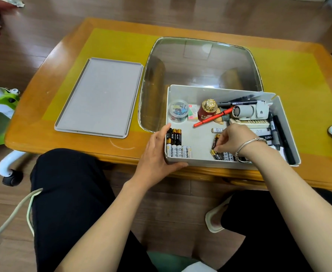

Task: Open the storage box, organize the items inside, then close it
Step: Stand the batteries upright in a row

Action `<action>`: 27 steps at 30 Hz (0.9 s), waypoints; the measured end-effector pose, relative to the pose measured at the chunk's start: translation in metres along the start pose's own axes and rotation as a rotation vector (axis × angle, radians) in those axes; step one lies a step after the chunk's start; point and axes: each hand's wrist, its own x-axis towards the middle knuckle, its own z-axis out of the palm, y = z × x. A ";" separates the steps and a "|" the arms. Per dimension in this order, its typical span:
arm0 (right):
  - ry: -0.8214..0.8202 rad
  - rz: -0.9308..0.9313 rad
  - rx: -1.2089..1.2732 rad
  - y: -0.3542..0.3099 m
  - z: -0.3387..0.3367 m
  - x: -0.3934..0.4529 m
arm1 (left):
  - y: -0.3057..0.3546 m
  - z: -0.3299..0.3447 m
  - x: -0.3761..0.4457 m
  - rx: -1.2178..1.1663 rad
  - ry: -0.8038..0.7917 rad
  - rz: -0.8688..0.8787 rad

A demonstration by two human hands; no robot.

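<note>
The left hand point(157, 154) grips the near left corner of the smooth, rounded-corner grey plastic storage box point(200, 91), thumb along its wall beside a neat row of black-gold and white cylindrical batteries point(176, 144). Inside the open box, the right hand point(233, 139), a metal bangle point(247, 146) on its wrist, pinches a black-gold battery point(215, 141) above loose batteries heaped under the wrist. Beyond its fingers lie a red pen point(212, 118), a clear clip jar point(178, 110) and black markers point(281, 136); the flat grey lid point(100, 97) rests well left of the left hand.
</note>
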 end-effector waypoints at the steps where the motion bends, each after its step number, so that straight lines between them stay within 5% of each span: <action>1: -0.028 0.017 -0.036 0.000 0.002 0.000 | 0.000 0.000 0.000 0.003 0.000 0.001; 16: -0.189 -0.020 -0.262 -0.016 0.018 0.010 | 0.000 0.000 0.000 0.003 0.003 -0.010; 27: 0.042 -0.044 0.586 -0.029 0.018 0.014 | -0.001 0.000 0.001 0.003 0.002 -0.002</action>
